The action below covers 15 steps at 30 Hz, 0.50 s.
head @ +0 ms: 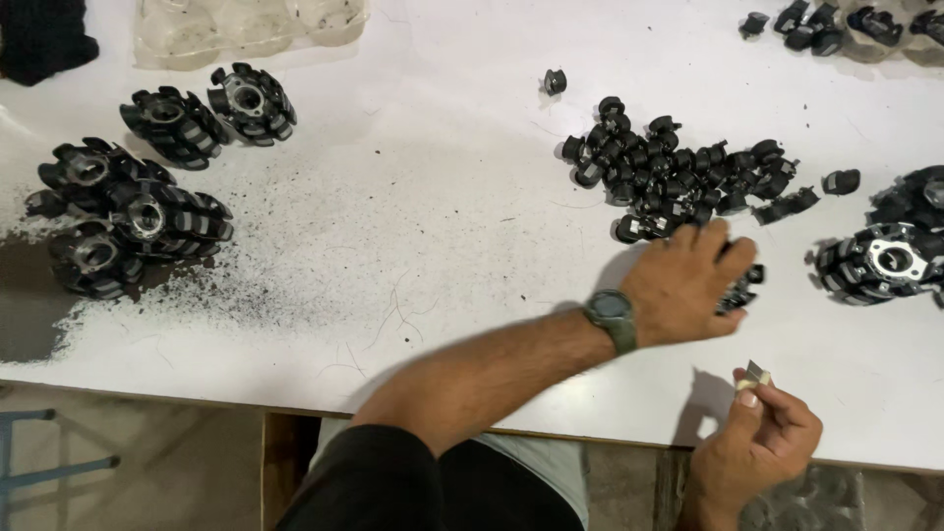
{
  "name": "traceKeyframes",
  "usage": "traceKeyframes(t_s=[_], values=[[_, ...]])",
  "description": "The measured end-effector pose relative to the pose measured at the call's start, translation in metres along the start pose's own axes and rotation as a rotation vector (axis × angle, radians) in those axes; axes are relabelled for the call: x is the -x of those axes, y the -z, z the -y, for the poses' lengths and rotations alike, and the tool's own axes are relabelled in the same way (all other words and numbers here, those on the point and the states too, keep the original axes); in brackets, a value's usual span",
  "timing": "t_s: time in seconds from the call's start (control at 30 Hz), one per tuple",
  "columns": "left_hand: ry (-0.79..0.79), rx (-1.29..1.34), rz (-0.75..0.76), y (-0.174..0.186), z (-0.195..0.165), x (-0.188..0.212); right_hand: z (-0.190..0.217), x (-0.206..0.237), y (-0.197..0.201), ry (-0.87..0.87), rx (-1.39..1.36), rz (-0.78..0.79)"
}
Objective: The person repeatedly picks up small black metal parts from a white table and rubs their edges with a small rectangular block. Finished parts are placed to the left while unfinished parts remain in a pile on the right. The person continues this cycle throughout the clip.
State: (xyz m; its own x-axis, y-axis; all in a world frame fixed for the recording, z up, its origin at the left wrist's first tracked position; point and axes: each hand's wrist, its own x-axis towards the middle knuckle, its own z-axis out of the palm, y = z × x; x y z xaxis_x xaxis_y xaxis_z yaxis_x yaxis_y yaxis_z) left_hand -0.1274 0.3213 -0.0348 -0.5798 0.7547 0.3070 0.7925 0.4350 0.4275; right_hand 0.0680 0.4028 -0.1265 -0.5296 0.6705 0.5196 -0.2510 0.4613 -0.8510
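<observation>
**Left hand is right at the pile**

The white table [442, 197] holds a big pile of small black parts [678, 177]. The pile lies just past the left hand [688, 285], which reaches across, fingers curled over a few parts at the pile's near edge. The right hand [757, 438] sits nearer the body, farther from the pile, pinching a small pale piece [755, 374].

Left hand [688, 285] is covering a few small black parts [739, 290], hiding their shape and count. Right hand [757, 438] is pinching a small pale piece [755, 374], mostly hidden by the fingers. Clear tray [251, 29] is running off the top edge. Black wheels [919, 197] are getting cut by the right edge. Dark cloth [39, 39] is cropped top-left.
</observation>
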Motion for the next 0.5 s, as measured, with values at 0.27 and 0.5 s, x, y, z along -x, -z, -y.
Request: traceKeyframes(t_s=[0.27,0.5], values=[[-0.011,-0.230,-0.200,-0.003,-0.028,-0.052,0.019,-0.009,-0.011,0.076,0.106,-0.062],[0.507,-0.219,0.424,0.124,0.089,0.172,0.007,-0.013,-0.014,0.204,0.458,-0.046]])
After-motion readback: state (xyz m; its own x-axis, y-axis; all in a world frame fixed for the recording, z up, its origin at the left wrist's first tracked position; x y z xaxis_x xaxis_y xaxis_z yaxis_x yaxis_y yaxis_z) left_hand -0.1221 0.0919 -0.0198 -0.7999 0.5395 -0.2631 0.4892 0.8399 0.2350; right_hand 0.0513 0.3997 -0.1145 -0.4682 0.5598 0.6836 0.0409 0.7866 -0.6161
